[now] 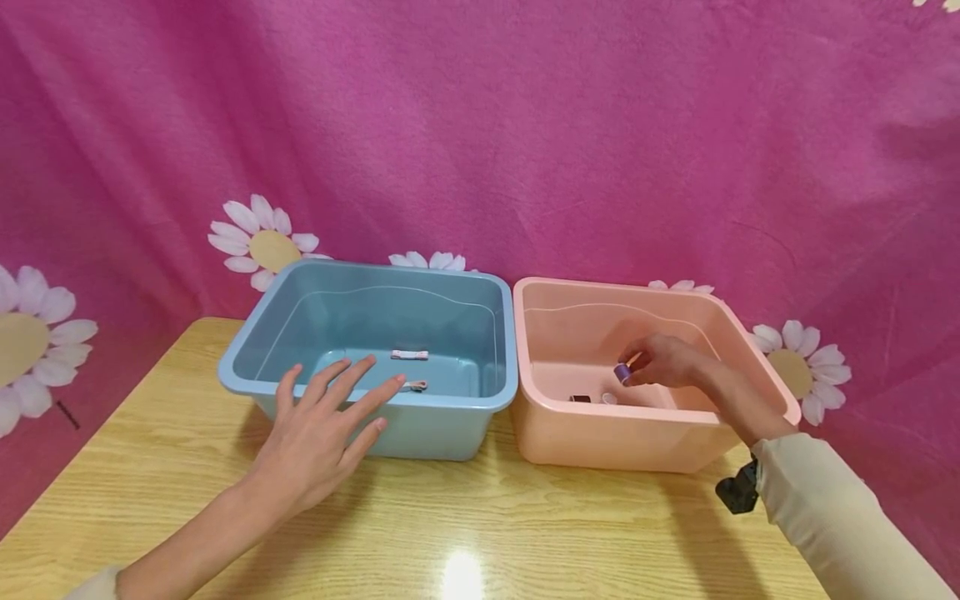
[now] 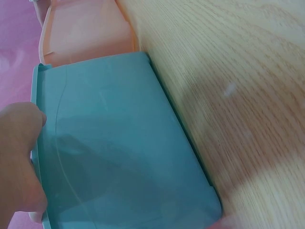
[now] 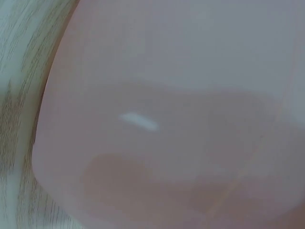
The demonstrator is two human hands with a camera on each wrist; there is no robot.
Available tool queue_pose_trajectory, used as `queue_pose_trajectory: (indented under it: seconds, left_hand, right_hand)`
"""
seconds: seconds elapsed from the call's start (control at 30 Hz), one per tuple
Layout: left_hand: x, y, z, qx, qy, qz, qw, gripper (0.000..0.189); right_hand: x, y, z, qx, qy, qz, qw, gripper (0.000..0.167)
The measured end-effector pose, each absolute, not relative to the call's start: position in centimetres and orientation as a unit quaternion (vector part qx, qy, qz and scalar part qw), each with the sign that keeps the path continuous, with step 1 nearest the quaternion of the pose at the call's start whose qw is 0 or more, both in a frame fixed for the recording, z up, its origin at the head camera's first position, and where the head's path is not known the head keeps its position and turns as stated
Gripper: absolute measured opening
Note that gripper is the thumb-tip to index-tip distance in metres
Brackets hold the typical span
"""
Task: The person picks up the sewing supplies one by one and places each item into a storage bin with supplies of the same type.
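Observation:
In the head view, my right hand [image 1: 667,361] reaches inside the pink bin [image 1: 622,437] and pinches a small purple thread spool [image 1: 623,373]. Near it in that bin are a dark small item [image 1: 580,398] and a pale round one [image 1: 609,399], both partly behind the front rim. My left hand [image 1: 318,442] is spread, fingers apart, at the front rim of the blue bin [image 1: 442,433]. A pinkish-white folded strip [image 1: 409,355] lies on the blue bin's floor, with a second small strip-like item [image 1: 415,386] close to the left fingers. The right wrist view shows neither hand nor spool.
The two bins stand side by side on a wooden table [image 1: 525,533], their rims nearly touching. Behind them hangs a magenta cloth [image 1: 480,150] with white flowers. A black device [image 1: 738,489] is strapped at the right wrist.

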State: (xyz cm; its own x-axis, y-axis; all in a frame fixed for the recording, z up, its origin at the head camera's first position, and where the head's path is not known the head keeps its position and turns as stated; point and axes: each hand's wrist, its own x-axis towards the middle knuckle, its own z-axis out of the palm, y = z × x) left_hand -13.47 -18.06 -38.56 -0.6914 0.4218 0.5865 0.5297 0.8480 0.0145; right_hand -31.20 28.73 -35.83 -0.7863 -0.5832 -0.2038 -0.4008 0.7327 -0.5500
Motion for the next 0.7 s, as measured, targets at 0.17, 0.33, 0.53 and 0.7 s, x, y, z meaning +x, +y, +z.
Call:
queue_pose_trajectory:
  seconds: [0.17,0.33,0.53,0.7]
  left_hand:
    - [-13.43,-18.13,-38.57,-0.260,-0.915,-0.090,0.294,0.054]
    - [-13.44,-18.18,-38.54,-0.261,-0.914,-0.090,0.297,0.053]
    - [-13.48,-18.20,-38.53,-0.264,-0.913,-0.088,0.299,0.053]
    - [-13.48,-18.21,-38.56,-0.263,-0.915,-0.090,0.293,0.053]
  right_hand:
    - [-31.15,28.53,-35.71,-0.255,0.918,-0.240,0.186,0.028]
    - [-31.06,28.51,-35.56,-0.251,0.924,-0.224,0.182,0.031]
    - [-30.94,28.62,-35.55,-0.262,0.925,-0.219,0.169,0.029]
    - [-30.90,28.52,-35.48,-0.265,0.926,-0.220,0.156,0.027]
